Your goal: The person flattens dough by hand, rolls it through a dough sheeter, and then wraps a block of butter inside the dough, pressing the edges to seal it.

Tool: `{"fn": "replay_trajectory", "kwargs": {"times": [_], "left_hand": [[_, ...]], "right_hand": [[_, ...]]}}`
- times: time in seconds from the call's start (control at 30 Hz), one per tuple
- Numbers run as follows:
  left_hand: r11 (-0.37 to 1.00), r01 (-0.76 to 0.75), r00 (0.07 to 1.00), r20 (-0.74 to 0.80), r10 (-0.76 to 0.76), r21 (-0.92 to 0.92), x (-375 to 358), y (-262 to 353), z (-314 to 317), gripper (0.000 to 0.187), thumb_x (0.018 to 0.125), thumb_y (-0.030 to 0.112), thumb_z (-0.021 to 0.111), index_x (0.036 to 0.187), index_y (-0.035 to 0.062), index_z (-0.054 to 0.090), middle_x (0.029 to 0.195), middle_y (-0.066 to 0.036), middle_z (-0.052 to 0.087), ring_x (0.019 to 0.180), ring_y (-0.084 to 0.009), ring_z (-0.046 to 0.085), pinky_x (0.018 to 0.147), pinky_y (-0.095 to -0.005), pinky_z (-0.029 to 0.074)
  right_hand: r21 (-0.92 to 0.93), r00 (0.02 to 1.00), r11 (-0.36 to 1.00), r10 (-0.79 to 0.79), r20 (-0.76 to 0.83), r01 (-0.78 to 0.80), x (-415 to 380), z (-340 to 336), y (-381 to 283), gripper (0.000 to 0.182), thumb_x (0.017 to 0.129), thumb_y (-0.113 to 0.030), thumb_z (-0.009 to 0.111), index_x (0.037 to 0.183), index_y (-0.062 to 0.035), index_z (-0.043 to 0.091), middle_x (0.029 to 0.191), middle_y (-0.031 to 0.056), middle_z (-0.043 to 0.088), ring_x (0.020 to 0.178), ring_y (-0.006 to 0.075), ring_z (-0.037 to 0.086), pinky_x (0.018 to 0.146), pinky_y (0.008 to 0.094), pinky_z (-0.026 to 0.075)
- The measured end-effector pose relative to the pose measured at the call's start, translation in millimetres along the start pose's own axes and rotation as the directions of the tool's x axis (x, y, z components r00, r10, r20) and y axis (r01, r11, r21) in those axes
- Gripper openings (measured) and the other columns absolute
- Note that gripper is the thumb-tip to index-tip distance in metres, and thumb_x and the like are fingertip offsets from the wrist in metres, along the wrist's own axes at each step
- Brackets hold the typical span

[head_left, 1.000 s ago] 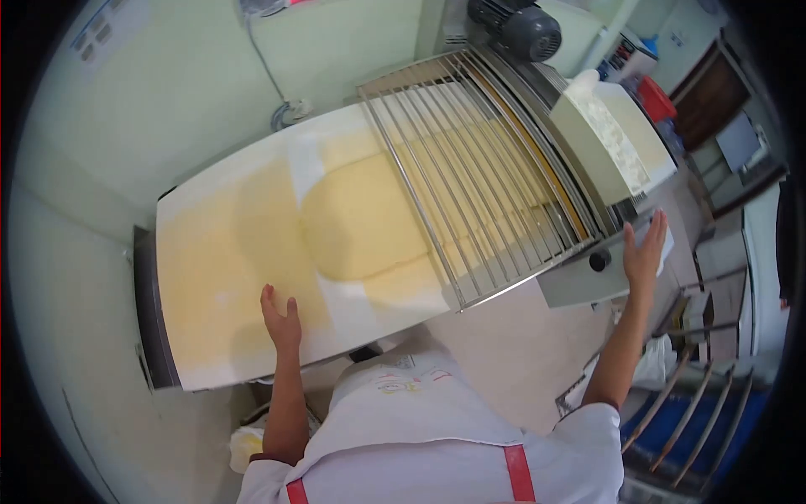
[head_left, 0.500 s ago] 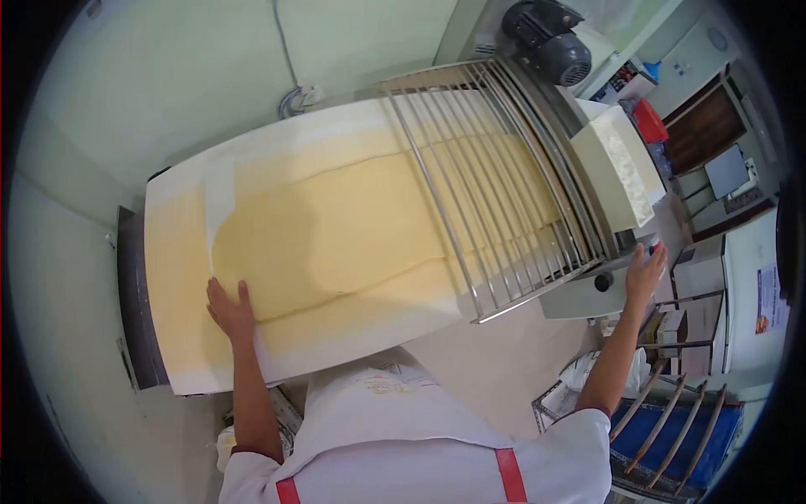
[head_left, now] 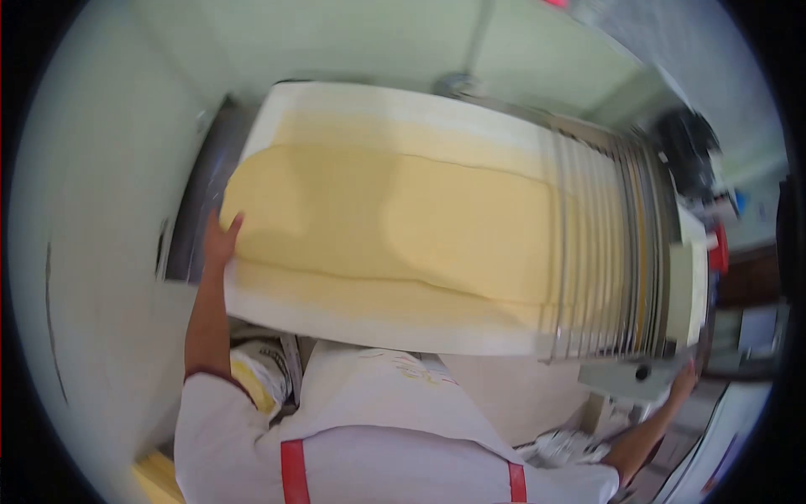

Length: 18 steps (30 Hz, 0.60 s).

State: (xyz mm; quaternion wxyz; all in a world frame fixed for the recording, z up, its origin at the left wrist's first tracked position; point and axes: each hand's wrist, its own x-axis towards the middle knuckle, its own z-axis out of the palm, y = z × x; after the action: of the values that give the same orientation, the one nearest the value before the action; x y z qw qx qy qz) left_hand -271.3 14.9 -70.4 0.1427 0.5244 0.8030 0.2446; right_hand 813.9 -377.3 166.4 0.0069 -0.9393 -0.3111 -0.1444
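Observation:
A long, flat sheet of yellow dough (head_left: 470,223) lies along the white belt (head_left: 403,329) of a dough sheeter. Its rounded left end reaches the belt's left edge. There my left hand (head_left: 222,238) is open, thumb apart from the fingers, at the tip of the dough. On the right, the metal guard grille (head_left: 592,252) covers part of the sheet. My right hand (head_left: 684,382) is at the machine's right side, near the control panel with a black knob (head_left: 643,372). Blur hides what its fingers do.
A dark metal tray (head_left: 210,193) sits at the belt's left end, close to the wall. Behind the grille are a black motor (head_left: 687,151) and a pale box (head_left: 684,294). Bags (head_left: 260,370) stand on the floor below the belt.
My view has swung to the left. The dough sheet has travelled left to the belt's edge, and my left hand has moved with its end. My right hand stays by the control panel.

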Motion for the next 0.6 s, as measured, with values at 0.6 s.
{"fn": "replay_trajectory", "kwargs": {"times": [0.6], "left_hand": [[0.249, 0.346, 0.898, 0.242, -0.369, -0.905, -28, 17, -23, 0.057, 0.089, 0.006, 0.064, 0.141, 0.0002, 0.042, 0.118, -0.011, 0.062, 0.104, -0.0149, 0.06, 0.091, -0.0281, 0.047]], "right_hand": [[0.538, -0.5, -0.613, -0.788, -0.359, 0.578, -392, -39, -1038, 0.032, 0.089, -0.009, 0.061, 0.12, -0.0065, 0.062, 0.122, 0.0177, 0.061, 0.117, 0.0337, 0.055, 0.101, 0.0414, 0.042]]}}
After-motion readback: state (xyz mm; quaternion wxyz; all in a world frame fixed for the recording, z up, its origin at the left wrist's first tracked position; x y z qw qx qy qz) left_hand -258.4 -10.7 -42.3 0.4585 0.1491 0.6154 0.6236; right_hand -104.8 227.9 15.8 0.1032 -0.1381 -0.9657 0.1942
